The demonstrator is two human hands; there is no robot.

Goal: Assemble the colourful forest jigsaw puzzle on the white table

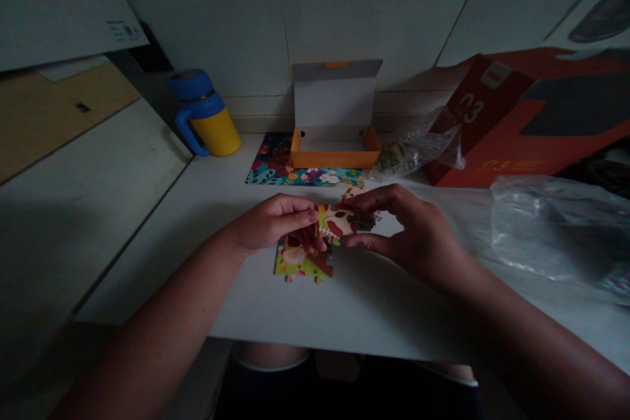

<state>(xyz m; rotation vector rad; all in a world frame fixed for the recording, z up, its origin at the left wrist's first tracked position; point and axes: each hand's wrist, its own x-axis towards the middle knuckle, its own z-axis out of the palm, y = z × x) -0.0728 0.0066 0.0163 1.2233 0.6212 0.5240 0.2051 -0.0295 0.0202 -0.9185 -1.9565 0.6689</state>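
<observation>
Above the table, a small stack of jigsaw puzzle pieces (335,220) is held between my two hands. My left hand (275,220) pinches its left edge between thumb and fingers. My right hand (408,226) grips its right side, thumb below and fingers above. The top piece has a cream, red and green print. Just under my left hand lies a partly joined puzzle section (300,266) with a green and brown picture, its tabs pointing toward me. My left fingers cover part of it. Another loose piece (353,191) shows behind my right fingers.
Behind my hands, an orange box (335,159) stands with its lid up on a colourful picture sheet (268,174). A blue and yellow mug (216,125) is at the left. Clear plastic bags (556,236) and a large red-orange box (472,151) occupy the right.
</observation>
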